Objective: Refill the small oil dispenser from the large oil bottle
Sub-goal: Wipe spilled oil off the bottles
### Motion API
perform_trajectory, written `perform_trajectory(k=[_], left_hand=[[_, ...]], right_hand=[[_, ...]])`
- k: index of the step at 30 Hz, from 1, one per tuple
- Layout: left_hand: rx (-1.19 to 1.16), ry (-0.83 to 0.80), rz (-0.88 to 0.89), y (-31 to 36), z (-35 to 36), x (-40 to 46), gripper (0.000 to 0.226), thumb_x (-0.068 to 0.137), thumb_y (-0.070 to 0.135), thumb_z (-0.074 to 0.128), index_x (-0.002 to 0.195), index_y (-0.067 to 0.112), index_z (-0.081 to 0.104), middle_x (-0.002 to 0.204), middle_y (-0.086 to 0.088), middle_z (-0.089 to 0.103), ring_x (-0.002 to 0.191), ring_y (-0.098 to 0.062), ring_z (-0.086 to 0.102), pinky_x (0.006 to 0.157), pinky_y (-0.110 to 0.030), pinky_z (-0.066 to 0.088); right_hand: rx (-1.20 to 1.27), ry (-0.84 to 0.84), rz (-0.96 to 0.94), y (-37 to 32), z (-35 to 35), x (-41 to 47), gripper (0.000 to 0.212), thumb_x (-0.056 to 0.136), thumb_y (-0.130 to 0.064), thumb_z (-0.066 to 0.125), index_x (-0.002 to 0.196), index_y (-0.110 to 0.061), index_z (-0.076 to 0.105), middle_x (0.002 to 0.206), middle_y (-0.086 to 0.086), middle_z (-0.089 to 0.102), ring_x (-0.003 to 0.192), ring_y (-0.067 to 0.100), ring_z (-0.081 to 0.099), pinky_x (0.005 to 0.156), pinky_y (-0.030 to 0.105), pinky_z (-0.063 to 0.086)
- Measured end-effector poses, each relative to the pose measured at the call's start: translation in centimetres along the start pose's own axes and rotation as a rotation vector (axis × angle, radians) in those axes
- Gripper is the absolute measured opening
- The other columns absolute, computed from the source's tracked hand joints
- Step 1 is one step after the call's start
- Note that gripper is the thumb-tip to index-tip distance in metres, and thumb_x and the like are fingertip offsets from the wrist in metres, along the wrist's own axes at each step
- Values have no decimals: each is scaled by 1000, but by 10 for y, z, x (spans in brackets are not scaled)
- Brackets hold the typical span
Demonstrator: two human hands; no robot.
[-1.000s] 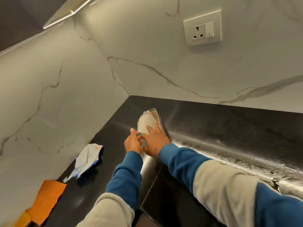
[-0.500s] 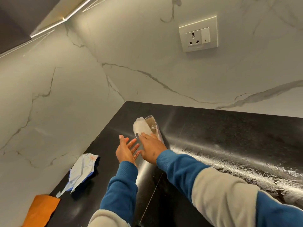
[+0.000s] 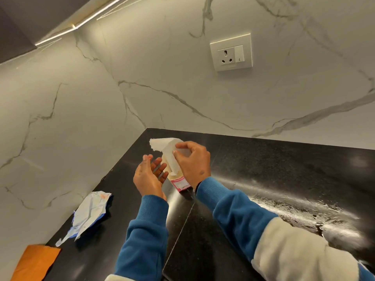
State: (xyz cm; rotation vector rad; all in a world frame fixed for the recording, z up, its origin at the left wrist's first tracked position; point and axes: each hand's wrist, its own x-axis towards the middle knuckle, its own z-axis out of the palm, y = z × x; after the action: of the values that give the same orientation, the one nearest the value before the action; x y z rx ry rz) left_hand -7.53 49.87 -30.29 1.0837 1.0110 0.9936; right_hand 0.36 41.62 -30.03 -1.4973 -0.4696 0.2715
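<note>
Black polished stone makes up the counter (image 3: 274,179), which runs into a corner formed by two pale marble-veined walls (image 3: 60,128). Near that back corner, the right hand (image 3: 193,163) pinches a white tissue (image 3: 165,148) between thumb and curled fingers, holding it up over a small clear container with a pink label (image 3: 180,182). That container stands on the counter just below and behind the hands; whether it is the oil dispenser cannot be told, since the right hand and the tissue cover most of it. The left hand (image 3: 148,177) hovers just beside it with palm turned inward and fingers straight and apart, gripping nothing. Both forearms wear blue sleeves with cream upper parts.

Along the counter's left edge, against the wall, lies a crumpled blue-and-white wrapper (image 3: 89,213), well apart from the hands. Nearer the front left corner sits an orange cloth (image 3: 34,262), partly cut off by the picture's edge. Toward the right side, the counter surface carries a smeared, shiny streak (image 3: 300,211). On the back wall above, a white socket with a switch (image 3: 231,52) is mounted. At the top left, a lit strip (image 3: 81,22) runs under a dark cabinet.
</note>
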Motion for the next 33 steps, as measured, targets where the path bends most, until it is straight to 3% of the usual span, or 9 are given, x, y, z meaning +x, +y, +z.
perform_trajectory(k=[3, 6, 10, 13, 17, 20, 24, 28, 33], left_hand=[[71, -110, 116, 8, 10, -28, 9, 101, 18, 62, 106, 19, 69, 110, -8, 72, 93, -21, 68, 74, -32, 59], [159, -272, 265, 9, 22, -66, 18, 97, 5, 63, 99, 22, 70, 100, 2, 72, 92, -16, 68, 71, -23, 58], [180, -502, 297, -5, 39, -119, 31, 93, 22, 73, 123, 20, 66, 121, -7, 69, 113, -26, 66, 93, -40, 58], [185, -682, 344, -15, 53, -155, 49, 94, 18, 70, 135, 40, 54, 141, -4, 57, 124, -22, 60, 94, -33, 56], [199, -931, 398, -31, 74, -200, 60, 86, 26, 70, 137, 49, 47, 143, -3, 53, 126, -23, 58, 97, -37, 57], [216, -1109, 491, -45, 90, -237, 44, 82, 40, 65, 126, 41, 58, 132, 2, 63, 118, -19, 64, 92, -38, 59], [171, -1192, 574, -56, 108, -291, 19, 87, 38, 62, 105, 34, 67, 110, 8, 70, 104, -14, 70, 88, -34, 60], [141, -1249, 551, -65, 126, -341, 19, 92, 30, 61, 105, 19, 68, 103, -5, 72, 97, -16, 70, 83, -36, 60], [54, -1278, 597, -63, 135, -399, 32, 98, 31, 55, 122, 14, 66, 121, -3, 69, 113, -15, 67, 95, -42, 57]], right_hand=[[117, 56, 40, -16, -26, -12, 5, 85, -11, 75, 87, -15, 73, 89, -11, 68, 86, 6, 65, 82, 25, 59], [288, 83, 104, -29, -60, -32, 18, 81, -1, 75, 90, -16, 71, 97, -4, 68, 86, 6, 64, 70, 19, 56], [426, 89, 176, -36, -120, -69, 49, 76, 2, 69, 117, -25, 61, 107, 11, 66, 89, 24, 66, 72, 38, 61], [357, 138, 226, -35, -168, -99, 43, 81, 0, 63, 115, -26, 66, 97, 10, 65, 90, 31, 64, 85, 54, 56], [416, 171, 282, -38, -228, -149, 29, 88, 2, 53, 109, -6, 72, 106, 17, 71, 92, 28, 66, 80, 42, 57], [501, 229, 296, -44, -258, -183, 22, 92, 0, 54, 107, 9, 66, 99, 22, 66, 89, 30, 63, 80, 41, 53], [515, 365, 300, -50, -285, -213, 42, 84, -17, 61, 105, 19, 57, 100, 24, 59, 92, 34, 56, 88, 50, 47], [457, 523, 289, -63, -314, -233, 28, 95, -11, 53, 100, 15, 61, 91, 20, 59, 85, 29, 58, 77, 38, 51], [280, 661, 120, -86, -347, -252, 25, 102, -3, 44, 99, 3, 67, 87, 17, 67, 79, 27, 64, 71, 34, 55]])
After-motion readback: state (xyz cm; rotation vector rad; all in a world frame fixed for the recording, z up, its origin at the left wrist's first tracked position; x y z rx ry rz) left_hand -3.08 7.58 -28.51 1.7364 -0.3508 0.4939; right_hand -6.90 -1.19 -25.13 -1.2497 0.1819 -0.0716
